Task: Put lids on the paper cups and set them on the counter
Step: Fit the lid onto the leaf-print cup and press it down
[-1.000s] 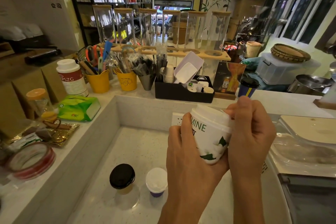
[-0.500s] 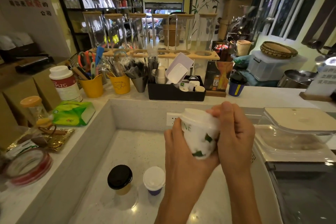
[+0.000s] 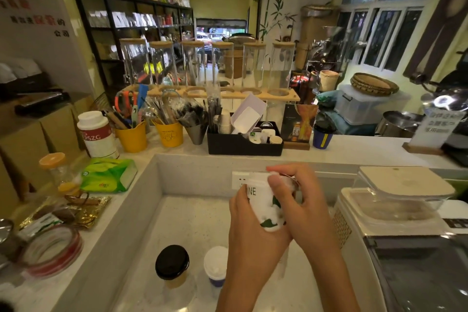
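Our left hand [image 3: 249,225] was wrapped around the white paper cup [image 3: 263,206] with green leaves, fingers curled shut on its side to keep it from slipping. Our right hand [image 3: 301,200] was bent over the top, its fingertips [image 3: 274,181] pushing down on the white lid [image 3: 255,177] — we think to snap the rim on all the way round. We held the cup in the air, above the low counter [image 3: 187,220], near its back wall. Two cups with lids on stood near the counter's front edge — one with a black lid [image 3: 172,262], one with a white lid [image 3: 216,265]. A blue cup [image 3: 323,135] stood up on the high ledge [image 3: 354,147] behind.
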Tool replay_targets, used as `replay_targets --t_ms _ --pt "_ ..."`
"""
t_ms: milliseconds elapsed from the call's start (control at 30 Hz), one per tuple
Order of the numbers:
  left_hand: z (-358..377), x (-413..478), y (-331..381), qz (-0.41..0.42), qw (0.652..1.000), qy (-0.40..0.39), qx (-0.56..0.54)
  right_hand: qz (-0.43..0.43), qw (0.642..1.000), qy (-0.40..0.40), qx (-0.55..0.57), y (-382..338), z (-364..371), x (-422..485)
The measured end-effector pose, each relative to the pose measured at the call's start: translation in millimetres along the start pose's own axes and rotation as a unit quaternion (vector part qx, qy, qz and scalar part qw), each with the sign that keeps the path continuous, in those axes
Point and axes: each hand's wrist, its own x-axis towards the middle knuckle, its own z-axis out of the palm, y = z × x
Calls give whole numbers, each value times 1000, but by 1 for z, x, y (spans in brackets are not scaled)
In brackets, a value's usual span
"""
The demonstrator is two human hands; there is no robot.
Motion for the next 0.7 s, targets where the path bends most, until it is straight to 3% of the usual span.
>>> replay_targets --t_ms 133,233,367,467,567,700 --pt "-20 12 3 -42 998 11 -50 30 996 -64 54 -2 13 -11" --pt "-43 19 4 -113 982 -21 -152 129 973 -92 168 2 22 -28" --pt "-58 12 -4 -175 933 -136 -284 209 941 -173 200 9 23 -44" --pt "-60 8 -12 -172 900 -132 -377 224 931 -168 236 13 11 -40" --pt "-49 9 -6 -163 918 -131 -337 246 917 -147 276 18 -8 -28" --pt "-16 26 29 -88 940 -235 -233 232 930 -174 225 25 -67 9"
